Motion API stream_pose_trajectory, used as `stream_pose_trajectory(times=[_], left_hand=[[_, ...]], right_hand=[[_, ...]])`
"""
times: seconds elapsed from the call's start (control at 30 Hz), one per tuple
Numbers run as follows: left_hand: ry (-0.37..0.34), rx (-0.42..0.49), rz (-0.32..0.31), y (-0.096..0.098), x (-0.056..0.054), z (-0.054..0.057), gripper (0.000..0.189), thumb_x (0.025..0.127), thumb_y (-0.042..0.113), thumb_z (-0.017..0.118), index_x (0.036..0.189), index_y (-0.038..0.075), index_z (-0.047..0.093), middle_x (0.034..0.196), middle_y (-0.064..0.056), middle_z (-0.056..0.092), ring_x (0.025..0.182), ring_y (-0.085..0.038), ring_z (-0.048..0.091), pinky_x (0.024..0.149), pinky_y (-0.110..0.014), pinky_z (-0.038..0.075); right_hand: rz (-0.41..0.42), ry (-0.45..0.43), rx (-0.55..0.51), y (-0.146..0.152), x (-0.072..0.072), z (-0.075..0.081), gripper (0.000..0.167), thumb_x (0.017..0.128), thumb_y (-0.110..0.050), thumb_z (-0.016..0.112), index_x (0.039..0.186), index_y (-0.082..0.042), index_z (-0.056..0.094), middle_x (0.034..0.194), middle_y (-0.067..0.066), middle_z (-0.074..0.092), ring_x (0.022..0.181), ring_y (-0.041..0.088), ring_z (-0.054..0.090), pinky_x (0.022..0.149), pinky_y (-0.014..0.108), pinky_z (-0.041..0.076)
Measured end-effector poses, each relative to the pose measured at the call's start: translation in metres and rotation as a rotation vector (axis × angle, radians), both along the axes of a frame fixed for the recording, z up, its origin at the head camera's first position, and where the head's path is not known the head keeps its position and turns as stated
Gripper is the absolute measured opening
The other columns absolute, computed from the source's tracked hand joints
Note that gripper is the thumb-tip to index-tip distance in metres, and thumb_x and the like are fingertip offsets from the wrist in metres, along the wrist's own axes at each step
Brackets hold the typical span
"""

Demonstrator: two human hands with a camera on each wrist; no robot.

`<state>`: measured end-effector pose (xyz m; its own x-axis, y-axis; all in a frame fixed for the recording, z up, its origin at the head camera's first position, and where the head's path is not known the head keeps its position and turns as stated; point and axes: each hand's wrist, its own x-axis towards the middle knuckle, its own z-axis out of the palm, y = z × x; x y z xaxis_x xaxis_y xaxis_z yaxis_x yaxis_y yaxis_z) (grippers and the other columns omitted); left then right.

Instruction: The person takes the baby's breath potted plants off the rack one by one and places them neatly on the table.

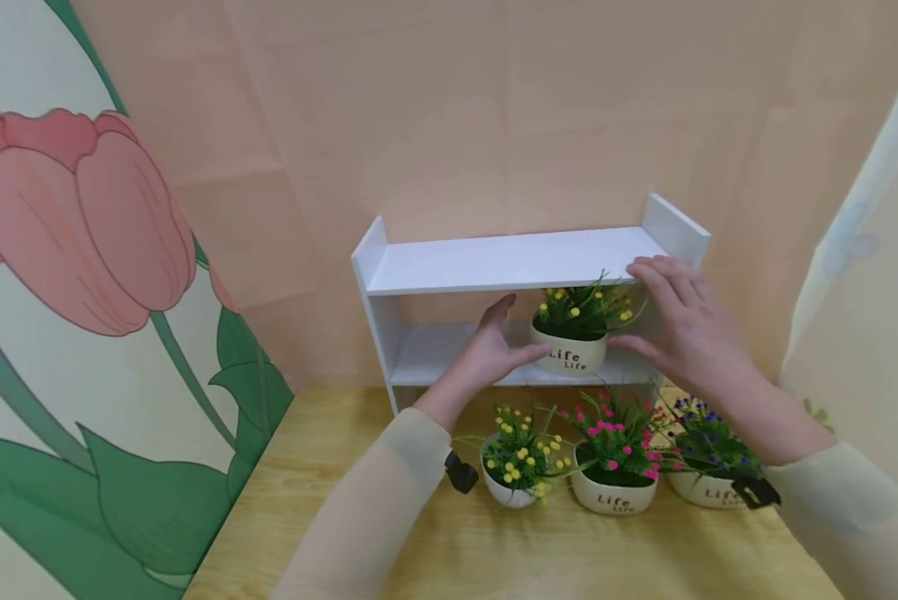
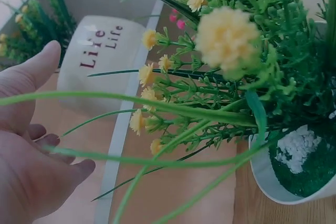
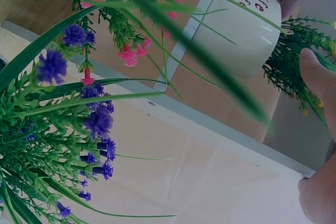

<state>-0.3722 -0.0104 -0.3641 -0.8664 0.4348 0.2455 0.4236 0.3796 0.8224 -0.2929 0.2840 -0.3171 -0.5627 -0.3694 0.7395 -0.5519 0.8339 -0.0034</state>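
A cream flower pot (image 1: 571,356) lettered "Life", with yellow artificial flowers, stands on the white rack's middle shelf (image 1: 437,354) toward its right end. My left hand (image 1: 494,354) is at the pot's left, thumb tip overlapping its side in the head view, fingers spread. In the left wrist view, that hand (image 2: 31,166) shows a gap between palm and pot (image 2: 100,64). On the other side, my right hand (image 1: 685,325) has its fingers by the top shelf's front right edge, its thumb pointing at the pot. Neither hand grips anything.
On the wooden table (image 1: 329,467) before the rack stand a yellow-flowered pot (image 1: 511,496), a pink-flowered pot (image 1: 614,496) and a purple-flowered pot (image 1: 707,490), close under my forearms. The top shelf (image 1: 509,260) overhangs the plant; upright side panels (image 1: 677,229) bound the rack.
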Motion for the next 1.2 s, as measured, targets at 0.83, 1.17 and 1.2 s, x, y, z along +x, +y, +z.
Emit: stream_pose_trajectory(times=[0.83, 1.17, 1.2], left_hand=[[-0.058, 0.05, -0.116, 0.028, -0.014, -0.013, 0.105, 0.096, 0.033, 0.09, 0.176, 0.017, 0.024, 0.175, -0.008, 0.037, 0.16, -0.026, 0.037, 0.129, -0.042, 0.036], [-0.019, 0.046, -0.124, 0.031, -0.014, -0.012, 0.095, 0.097, 0.032, 0.089, 0.172, 0.017, 0.033, 0.161, -0.006, 0.05, 0.144, -0.018, 0.053, 0.119, -0.037, 0.046], [-0.01, 0.039, -0.121, 0.031, -0.015, -0.012, 0.095, 0.097, 0.033, 0.089, 0.172, 0.016, 0.034, 0.161, -0.006, 0.05, 0.143, -0.018, 0.054, 0.119, -0.037, 0.046]], right_hand=[[0.012, 0.024, -0.008, -0.001, -0.001, -0.002, 0.116, 0.092, -0.092, 0.041, 0.163, 0.0, 0.043, 0.162, 0.027, 0.045, 0.152, 0.051, 0.037, 0.136, 0.051, 0.018], [0.016, 0.037, -0.006, -0.002, -0.001, -0.003, 0.116, 0.093, -0.092, 0.039, 0.162, 0.001, 0.044, 0.161, 0.028, 0.046, 0.15, 0.051, 0.038, 0.136, 0.05, 0.019], [0.017, 0.034, -0.007, -0.001, -0.001, -0.003, 0.116, 0.093, -0.092, 0.04, 0.162, 0.001, 0.044, 0.161, 0.028, 0.046, 0.151, 0.051, 0.038, 0.136, 0.05, 0.019]])
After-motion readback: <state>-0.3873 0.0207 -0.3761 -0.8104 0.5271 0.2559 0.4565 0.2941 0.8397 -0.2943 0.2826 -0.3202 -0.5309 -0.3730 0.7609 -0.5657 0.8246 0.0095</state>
